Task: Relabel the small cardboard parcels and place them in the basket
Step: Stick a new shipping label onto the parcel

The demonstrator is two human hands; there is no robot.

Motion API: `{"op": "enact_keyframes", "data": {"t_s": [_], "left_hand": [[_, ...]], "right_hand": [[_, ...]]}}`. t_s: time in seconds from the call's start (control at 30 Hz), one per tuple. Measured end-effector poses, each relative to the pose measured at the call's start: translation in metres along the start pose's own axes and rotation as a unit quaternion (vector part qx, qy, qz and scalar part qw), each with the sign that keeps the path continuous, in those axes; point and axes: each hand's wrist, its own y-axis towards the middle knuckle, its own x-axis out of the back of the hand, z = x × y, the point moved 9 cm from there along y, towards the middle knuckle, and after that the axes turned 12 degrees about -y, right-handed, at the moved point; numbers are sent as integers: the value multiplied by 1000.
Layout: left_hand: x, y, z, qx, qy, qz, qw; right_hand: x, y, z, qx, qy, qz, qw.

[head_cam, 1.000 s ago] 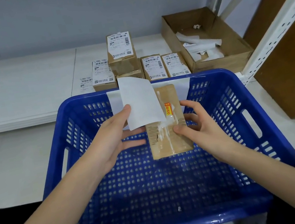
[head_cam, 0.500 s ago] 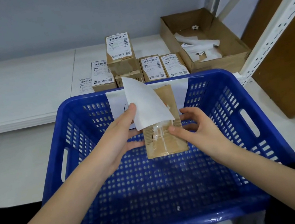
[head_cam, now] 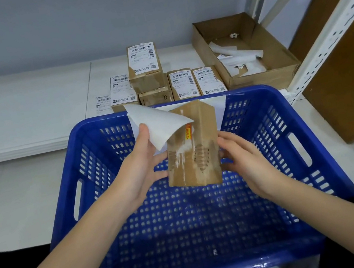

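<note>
Above the blue plastic basket [head_cam: 294, 160] I hold a small brown cardboard parcel [head_cam: 195, 156] with torn tape marks. My right hand [head_cam: 244, 157] grips its right side. My left hand [head_cam: 140, 171] pinches a white label [head_cam: 160, 125], which is peeled up and curls away from the parcel's top face, still attached near a small orange sticker. Several labelled parcels [head_cam: 182, 83] stand on the white table behind the basket, one [head_cam: 143, 65] stacked on top of another.
An open cardboard box [head_cam: 262, 76] with white paper scraps sits at the back right. A white perforated shelf post [head_cam: 328, 34] and a brown board [head_cam: 351, 79] stand to the right. A loose label [head_cam: 103, 103] lies flat beside the parcels. White table surface [head_cam: 14, 115] spreads left.
The label has peeled further off the parcel and curled up to the left. The parcel has tilted and its right side face now shows.
</note>
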Motion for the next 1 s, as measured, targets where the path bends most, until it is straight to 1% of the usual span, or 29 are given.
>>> {"op": "enact_keyframes", "data": {"t_s": [0.17,0.23,0.3,0.33,0.37,0.5,0.57,0.73,0.83,0.9,1.0], "left_hand": [[-7,-4,-6,-19,-48,1,999],[-8,-5,-6,-22,-57,3,998],[-8,-4,-5,-21,-52,3,998],[-7,-3,-5,-20,-48,3,999],[-7,-3,-6,-20,-43,3,999],[-5,-2,-4,-16,-14,3,1000],[-4,0,1,-11,-7,4,1000],[-5,1,7,2,-11,18,1000],[-7,1,9,5,-20,22,1000],[-9,0,9,6,-18,20,1000],[-7,1,6,5,-8,11,1000]], "right_hand": [[-11,0,-4,-14,65,55,996],[-20,-1,-10,-44,90,102,990],[-27,-3,-12,-54,109,137,983],[-27,-3,-11,-49,110,135,983],[-24,-1,-10,-38,104,117,987],[-4,2,-1,28,41,13,999],[1,1,3,50,2,-14,999],[-6,-2,7,58,-67,7,996],[-1,-1,6,67,-125,-15,990],[1,-1,6,67,-128,-26,989],[-1,-2,11,92,-124,-10,988]]}}
